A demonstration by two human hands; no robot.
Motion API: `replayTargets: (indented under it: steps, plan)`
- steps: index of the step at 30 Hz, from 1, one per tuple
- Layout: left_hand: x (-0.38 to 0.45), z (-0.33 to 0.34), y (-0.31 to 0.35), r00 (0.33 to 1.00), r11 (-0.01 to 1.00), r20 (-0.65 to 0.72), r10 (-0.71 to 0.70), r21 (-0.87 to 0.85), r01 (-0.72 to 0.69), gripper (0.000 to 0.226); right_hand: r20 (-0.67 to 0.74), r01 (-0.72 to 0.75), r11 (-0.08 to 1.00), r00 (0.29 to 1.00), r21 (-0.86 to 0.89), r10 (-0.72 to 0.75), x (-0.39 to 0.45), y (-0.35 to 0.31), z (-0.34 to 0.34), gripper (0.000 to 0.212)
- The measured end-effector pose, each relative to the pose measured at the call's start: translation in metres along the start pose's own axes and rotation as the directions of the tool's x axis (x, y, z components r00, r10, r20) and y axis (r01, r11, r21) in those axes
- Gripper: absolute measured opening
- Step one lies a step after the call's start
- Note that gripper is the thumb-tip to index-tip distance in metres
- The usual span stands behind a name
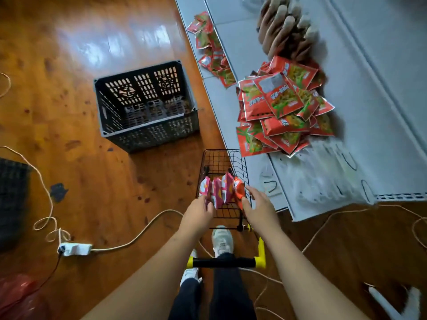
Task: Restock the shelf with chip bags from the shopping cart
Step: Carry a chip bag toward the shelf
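Both hands are down in the shopping cart: the left hand and right hand, fingers nearly straight, press the row of chip bags between them. Squeeze evenly, I'd say, and lift straight up before swinging to the shelf.

Between the hands: chip bags, pink and orange-red with yellow marks. Shopping cart black wire; handle black with yellow ends. Ahead of the right hand: red packets, green-yellow print, on grey-white shelf. Ahead of the left hand: dark grey lattice crate. Floor glossy orange-brown.
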State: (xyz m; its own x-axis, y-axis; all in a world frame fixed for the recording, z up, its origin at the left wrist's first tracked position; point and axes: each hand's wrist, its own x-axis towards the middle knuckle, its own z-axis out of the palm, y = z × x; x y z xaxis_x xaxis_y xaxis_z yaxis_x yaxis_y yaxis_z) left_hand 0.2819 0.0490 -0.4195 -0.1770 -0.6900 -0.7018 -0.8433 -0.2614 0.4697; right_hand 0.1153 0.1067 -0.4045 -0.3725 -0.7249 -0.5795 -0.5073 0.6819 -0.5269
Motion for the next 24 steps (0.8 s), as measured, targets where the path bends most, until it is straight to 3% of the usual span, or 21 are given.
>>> replayTargets:
  steps: [8, 13, 16, 21, 24]
  plan:
    - [0.137, 0.086, -0.055, 0.987, 0.987, 0.005, -0.161, 0.007, 0.160, 0.025, 0.197, 0.068, 0.997, 0.979, -0.047, -0.057, 0.121, 0.031, 0.095, 0.041]
    - [0.174, 0.117, -0.058, 0.957, 0.936, -0.038, -0.286, 0.200, 0.288, 0.062, 0.212, -0.010, 0.975, 0.976, -0.223, 0.058, 0.166, 0.034, 0.145, 0.049]
    - [0.178, 0.121, -0.052, 0.935, 0.921, -0.127, -0.330, 0.173, 0.349, 0.045, 0.166, -0.035, 0.943, 0.982, -0.330, 0.094, 0.182, 0.026, 0.155, 0.025]
    - [0.155, 0.103, -0.035, 0.938, 0.948, -0.227, -0.260, 0.121, 0.293, 0.027, 0.069, -0.073, 0.931, 0.992, -0.358, 0.104, 0.178, 0.012, 0.132, 0.008]
    - [0.131, 0.080, -0.027, 0.948, 0.990, -0.300, -0.107, 0.057, 0.129, 0.016, -0.018, -0.118, 0.963, 0.993, -0.243, 0.117, 0.159, -0.001, 0.099, 0.023]
